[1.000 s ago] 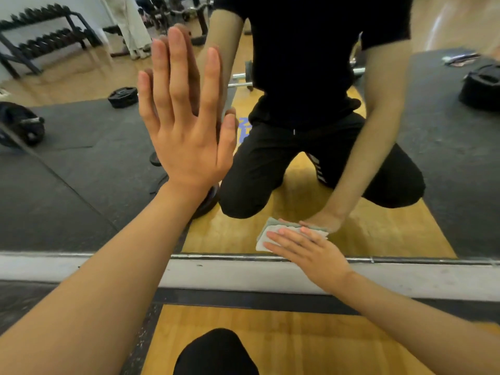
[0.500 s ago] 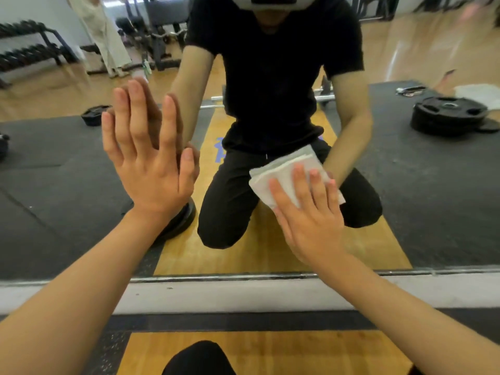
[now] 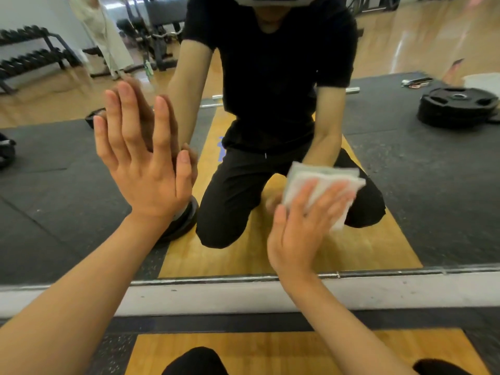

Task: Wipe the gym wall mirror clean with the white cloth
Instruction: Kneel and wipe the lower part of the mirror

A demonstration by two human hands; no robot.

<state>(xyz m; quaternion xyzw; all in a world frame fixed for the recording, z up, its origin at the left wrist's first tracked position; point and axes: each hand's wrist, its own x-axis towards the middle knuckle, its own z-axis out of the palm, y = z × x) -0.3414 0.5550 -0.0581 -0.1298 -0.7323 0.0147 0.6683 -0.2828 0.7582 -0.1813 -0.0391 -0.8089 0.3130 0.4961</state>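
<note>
cloth (image 3: 323,184) swept up from mirror (image 3: 433,190) base, then right | right hand (image 3: 301,228) flat, pressing it | left hand (image 3: 146,169) flat, bracing | wipe ongoing

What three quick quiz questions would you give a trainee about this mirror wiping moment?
1. True or false: the left hand lies flat against the mirror, fingers straight.
2. Where is the white cloth? A) lying on the floor. B) pressed to the glass under the right hand. C) bunched in the left hand.
3. What lies stacked in the reflection at the upper right?

Key: 1 true. 2 B. 3 black weight plates.
</note>
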